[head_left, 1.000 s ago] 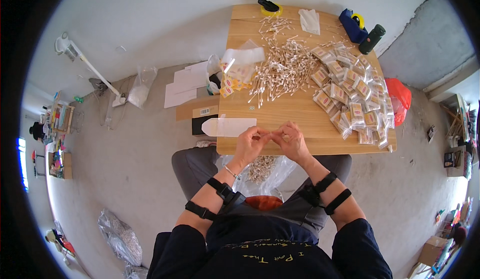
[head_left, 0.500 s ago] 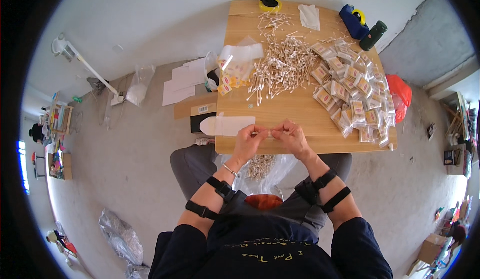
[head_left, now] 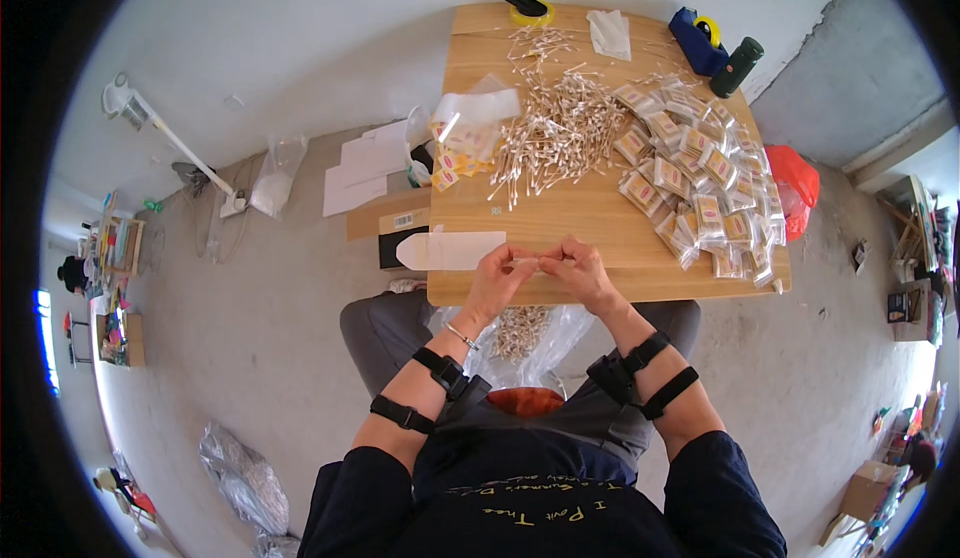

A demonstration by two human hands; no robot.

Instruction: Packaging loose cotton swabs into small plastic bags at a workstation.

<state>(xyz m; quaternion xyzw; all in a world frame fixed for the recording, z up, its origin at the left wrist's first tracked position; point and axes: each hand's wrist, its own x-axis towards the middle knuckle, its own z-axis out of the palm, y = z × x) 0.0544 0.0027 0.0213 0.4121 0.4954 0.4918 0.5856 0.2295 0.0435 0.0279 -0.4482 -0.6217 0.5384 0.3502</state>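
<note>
Both hands, the left hand (head_left: 497,276) and the right hand (head_left: 577,268), pinch a small bundle of cotton swabs (head_left: 527,258) at the table (head_left: 560,220) edge at 6 o'clock, so loose swabs could slip down into the lap.

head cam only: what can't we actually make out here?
- Head view: what the left hand and right hand pinch between them is too small; fingers cover it, so neither grip is readable.
- Clear plastic bag of small pale sticks in the lap: partly hidden under the light wooden table edge.
- Filled clear packets: contents too small to tell.
- Dark box left of the table: partly covered by the brown cardboard strip.
</note>
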